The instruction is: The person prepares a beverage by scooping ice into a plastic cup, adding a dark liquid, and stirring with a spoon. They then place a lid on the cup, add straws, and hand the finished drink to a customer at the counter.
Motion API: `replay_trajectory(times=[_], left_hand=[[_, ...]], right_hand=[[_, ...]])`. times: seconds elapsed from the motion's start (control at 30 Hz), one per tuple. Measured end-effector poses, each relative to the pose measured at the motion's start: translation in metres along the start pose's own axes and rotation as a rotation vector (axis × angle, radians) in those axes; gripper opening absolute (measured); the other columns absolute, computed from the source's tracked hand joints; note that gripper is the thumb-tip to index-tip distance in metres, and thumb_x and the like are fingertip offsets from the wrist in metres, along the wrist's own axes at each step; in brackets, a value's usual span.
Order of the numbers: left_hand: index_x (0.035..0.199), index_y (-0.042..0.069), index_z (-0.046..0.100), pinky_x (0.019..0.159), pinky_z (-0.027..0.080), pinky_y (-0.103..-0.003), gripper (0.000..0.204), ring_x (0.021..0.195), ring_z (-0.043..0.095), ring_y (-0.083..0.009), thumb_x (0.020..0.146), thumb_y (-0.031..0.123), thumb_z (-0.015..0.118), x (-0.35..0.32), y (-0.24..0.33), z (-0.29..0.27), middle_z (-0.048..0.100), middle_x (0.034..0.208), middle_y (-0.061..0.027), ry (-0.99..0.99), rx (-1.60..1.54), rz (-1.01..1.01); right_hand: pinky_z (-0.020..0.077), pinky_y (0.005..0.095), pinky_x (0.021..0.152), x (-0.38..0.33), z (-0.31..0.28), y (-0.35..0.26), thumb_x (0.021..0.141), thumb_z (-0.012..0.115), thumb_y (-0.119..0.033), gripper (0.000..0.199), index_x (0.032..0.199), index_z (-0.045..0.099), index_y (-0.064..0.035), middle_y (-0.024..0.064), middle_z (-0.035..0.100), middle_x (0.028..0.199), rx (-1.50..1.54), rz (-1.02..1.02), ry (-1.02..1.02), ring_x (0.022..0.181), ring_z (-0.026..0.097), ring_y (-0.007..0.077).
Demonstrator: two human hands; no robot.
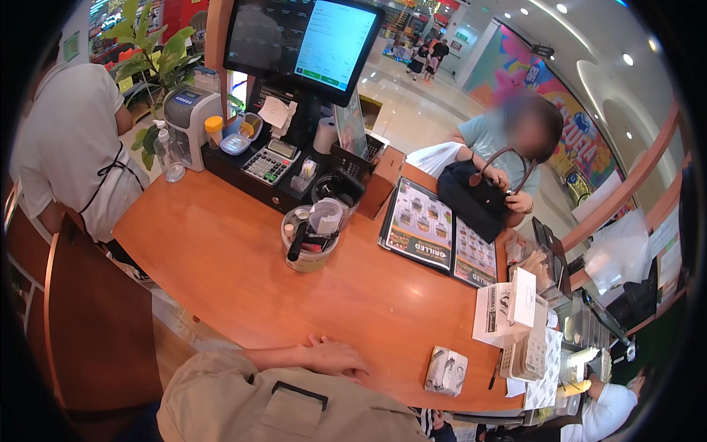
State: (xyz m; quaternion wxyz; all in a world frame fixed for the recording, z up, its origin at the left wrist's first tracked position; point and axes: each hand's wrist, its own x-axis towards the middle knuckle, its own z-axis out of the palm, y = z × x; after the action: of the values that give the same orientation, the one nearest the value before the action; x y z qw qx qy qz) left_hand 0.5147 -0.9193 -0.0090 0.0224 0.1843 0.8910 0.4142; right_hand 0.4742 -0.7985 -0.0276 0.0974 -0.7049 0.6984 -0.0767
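My left forearm crosses in front of me from the left, and my left hand [339, 359] rests palm down at the near edge of the wooden counter [294, 309]. Its fingers are loosely stretched out and hold nothing. A few fingertips [317, 340] poke out beyond the wrist; they may belong to my right hand, which is otherwise hidden. To the right of my hand lies a small pack wrapped in printed paper [445, 371]. Ahead stands a clear tub [309, 254] holding pens, a paper roll and other small items.
Across the counter a person handles a black handbag [475, 195] beside an open menu [427, 228]. A monitor [305, 44], calculator [270, 163] and water-dispenser-like grey machine [193, 121] stand at the back left. Boxes and a basket [524, 357] line the right; co-workers stand left and lower right.
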Motion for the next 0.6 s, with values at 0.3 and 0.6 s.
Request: replay_trajectory(times=[0.3,0.6], left_hand=[[0.116,0.008,0.055,0.093,0.038,-0.037,0.033,0.110,0.048,-0.0271,0.086,0.023,0.057,-0.058,-0.004,0.001,0.056,0.113,-0.0121,0.248,-0.153,-0.066],[0.110,0.008,0.058,0.096,0.037,-0.041,0.034,0.115,0.045,-0.0334,0.076,0.013,0.064,-0.190,0.007,-0.081,0.052,0.115,-0.0154,0.862,0.332,-0.352]], right_hand=[[0.0184,0.0522,0.106,0.012,0.041,0.014,0.086,0.045,-0.039,0.057,0.137,0.031,-0.0185,0.0094,0.030,0.141,0.398,0.059,0.099,0.132,0.025,0.0292],[0.0240,0.0471,0.104,0.017,-0.023,-0.027,0.077,0.058,-0.024,0.059,0.132,0.037,-0.0209,0.0071,0.038,0.134,0.024,0.147,0.081,0.128,0.032,0.0239]])
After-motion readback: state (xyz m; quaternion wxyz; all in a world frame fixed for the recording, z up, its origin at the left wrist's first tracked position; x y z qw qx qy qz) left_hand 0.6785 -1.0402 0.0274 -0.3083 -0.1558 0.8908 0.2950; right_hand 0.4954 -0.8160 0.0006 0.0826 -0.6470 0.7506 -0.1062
